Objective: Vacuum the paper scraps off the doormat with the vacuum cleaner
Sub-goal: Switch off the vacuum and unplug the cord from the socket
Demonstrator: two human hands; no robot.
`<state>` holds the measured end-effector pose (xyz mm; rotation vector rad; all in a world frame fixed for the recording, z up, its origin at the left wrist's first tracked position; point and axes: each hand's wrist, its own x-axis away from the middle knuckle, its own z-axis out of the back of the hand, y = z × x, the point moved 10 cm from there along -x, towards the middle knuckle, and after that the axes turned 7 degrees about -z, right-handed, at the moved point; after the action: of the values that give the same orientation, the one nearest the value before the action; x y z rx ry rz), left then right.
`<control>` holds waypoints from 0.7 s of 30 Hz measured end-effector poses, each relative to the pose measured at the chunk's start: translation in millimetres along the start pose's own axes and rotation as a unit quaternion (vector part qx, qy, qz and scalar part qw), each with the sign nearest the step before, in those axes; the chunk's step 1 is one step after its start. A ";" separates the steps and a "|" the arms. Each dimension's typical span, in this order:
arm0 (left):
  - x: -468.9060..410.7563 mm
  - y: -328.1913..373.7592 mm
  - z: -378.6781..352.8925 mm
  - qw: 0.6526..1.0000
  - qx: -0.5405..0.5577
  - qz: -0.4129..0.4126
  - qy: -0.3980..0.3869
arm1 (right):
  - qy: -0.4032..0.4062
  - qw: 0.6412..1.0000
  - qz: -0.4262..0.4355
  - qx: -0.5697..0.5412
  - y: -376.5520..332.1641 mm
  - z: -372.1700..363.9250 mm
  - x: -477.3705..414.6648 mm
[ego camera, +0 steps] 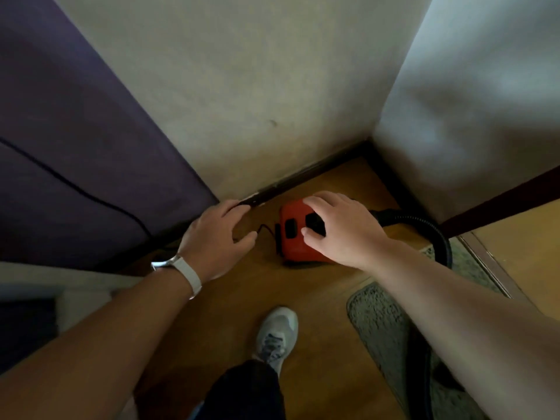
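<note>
The right hand [335,225] is resting spread fingers on the red vacuum cleaner [298,237], gripping nothing, while the left hand [216,237] is hovering open; it looks compact, rigid, best lifted by its top.

Home entryway corner, wooden floor [303,292], plaster walls [242,86], grey doormat [381,322], dark skirting [303,177]
</note>
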<state>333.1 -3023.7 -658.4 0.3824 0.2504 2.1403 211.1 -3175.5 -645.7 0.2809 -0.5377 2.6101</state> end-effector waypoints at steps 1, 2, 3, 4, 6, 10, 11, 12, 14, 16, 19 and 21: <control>13.0 -4.4 20.2 1.000 0.000 0.012 0.004 | -0.004 1.000 0.002 0.000 -14.4 14.3 4.8; 25.7 -8.8 41.2 1.000 -0.003 0.022 0.011 | -0.008 1.000 0.007 0.002 -29.3 28.0 9.1; 38.2 -11.9 63.1 0.999 -0.005 0.032 0.021 | -0.012 1.000 0.013 0.007 -44.8 42.0 13.7; 51.4 -14.9 84.8 0.999 -0.008 0.042 0.031 | -0.017 1.000 0.020 0.012 -60.9 55.6 18.7; 77.4 -20.9 124.2 0.997 -0.015 0.062 0.046 | -0.018 0.999 0.038 0.021 -94.8 82.0 27.7; 123.4 -34.6 181.6 0.992 -0.009 0.100 0.074 | -0.013 0.997 0.067 0.033 -152.9 120.6 46.3; 134.1 -38.9 193.3 0.990 0.007 0.112 0.084 | -0.016 0.997 0.071 0.032 -165.5 127.9 51.4; 143.2 -42.6 205.2 0.988 0.019 0.122 0.096 | -0.017 0.996 0.078 0.032 -177.9 134.2 55.5; 155.7 -50.1 227.0 0.984 0.037 0.136 0.111 | -0.021 0.995 0.089 0.027 -204.2 147.2 60.9; 161.1 -60.8 243.4 0.980 0.056 0.155 0.110 | -0.021 0.995 0.093 0.004 -228.5 159.6 59.5; 162.4 -85.4 261.1 0.970 0.103 0.188 0.114 | -0.025 0.995 0.088 -0.034 -259.3 169.2 44.3; 158.9 -100.2 265.5 0.969 0.117 0.192 0.102 | -0.026 0.995 0.076 -0.058 -275.8 169.0 29.7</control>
<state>421.9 -2826.9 -415.1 0.3691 0.5919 2.5437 333.5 -3008.5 -395.4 0.2808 -0.7520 2.7113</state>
